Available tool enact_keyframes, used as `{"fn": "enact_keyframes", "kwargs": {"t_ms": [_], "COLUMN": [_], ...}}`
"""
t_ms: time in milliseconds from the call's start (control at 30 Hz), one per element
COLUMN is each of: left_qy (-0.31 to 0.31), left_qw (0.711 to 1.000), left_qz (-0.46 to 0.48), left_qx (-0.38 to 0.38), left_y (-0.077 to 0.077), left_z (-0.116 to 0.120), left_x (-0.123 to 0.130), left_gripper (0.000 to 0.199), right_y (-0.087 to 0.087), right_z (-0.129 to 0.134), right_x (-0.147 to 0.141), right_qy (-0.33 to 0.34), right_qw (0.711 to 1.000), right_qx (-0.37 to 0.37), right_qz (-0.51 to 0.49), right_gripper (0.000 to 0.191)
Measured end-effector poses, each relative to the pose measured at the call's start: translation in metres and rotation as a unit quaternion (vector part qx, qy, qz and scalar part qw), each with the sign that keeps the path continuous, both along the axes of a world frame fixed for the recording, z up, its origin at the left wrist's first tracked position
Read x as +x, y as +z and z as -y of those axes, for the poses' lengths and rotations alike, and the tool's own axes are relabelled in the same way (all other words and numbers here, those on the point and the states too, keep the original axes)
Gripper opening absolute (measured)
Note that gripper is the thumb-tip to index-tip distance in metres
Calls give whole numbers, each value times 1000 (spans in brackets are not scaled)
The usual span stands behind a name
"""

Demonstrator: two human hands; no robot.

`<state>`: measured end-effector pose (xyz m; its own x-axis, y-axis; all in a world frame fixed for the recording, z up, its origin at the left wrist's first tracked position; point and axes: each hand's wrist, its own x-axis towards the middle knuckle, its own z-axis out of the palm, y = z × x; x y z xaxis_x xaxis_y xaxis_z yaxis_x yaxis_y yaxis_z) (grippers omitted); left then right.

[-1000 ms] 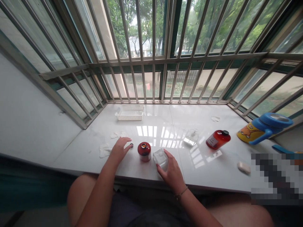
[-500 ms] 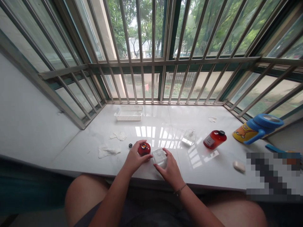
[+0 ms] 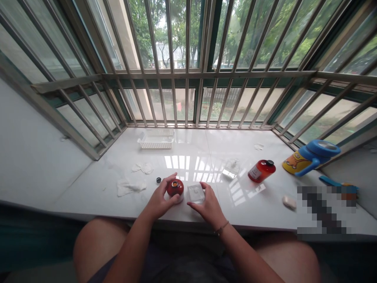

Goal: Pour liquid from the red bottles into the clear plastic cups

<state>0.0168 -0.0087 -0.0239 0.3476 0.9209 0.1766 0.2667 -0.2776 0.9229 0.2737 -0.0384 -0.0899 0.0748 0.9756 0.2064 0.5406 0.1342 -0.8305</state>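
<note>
Head view: left hand (image 3: 159,200) is clasping the small round amber-red glass bottle (image 3: 174,188), uncapped, near the sill's near edge; right hand (image 3: 208,202) is gripping the clear square plastic container (image 3: 196,193) just right of it. Risk: the open bottle is likely tipping or spilling on the glossy white sill (image 3: 253,212), and its small black cap (image 3: 158,180), lying loose to the left, could be rolling off.

bright daylt frm window (image 3: 188,78) | glare on sill (image 3: 182,161) | edges warped
</note>
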Motion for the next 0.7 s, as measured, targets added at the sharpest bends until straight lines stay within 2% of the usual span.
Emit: {"fn": "enact_keyframes", "kwargs": {"t_ms": [67,200,267,333,400,433,567,700], "left_qy": [2,89,137,157,141,122,51,55], "left_qw": [999,996,990,986,987,990,998,996], "left_qz": [-21,1,19,13,-8,-14,16,63], "left_qx": [27,15,23,54,74,71,20,-10], "left_y": [-2,-10,-14,-14,-11,-8,-6,-24], "left_z": [1,2,2,2,1,1,5,8], "left_x": [3,19,28,33,34,33,33,48], "left_gripper": [66,106,101,76,57,55,81,96], "right_y": [-2,-5,-5,-3,-2,-1,0,2], "right_z": [2,8,12,15,18,19,24,30], "right_x": [2,11,16,20,23,25,31,39], "right_qy": [-11,7,27,36,30,24,1,0], "right_qw": [1000,998,998,999,999,999,999,993], "right_qx": [19,40,35,11,-20,-31,-34,-57], "right_qz": [12,40,34,14,-6,-13,-30,-101], "right_gripper": [92,85,76,71,70,71,76,80]}}
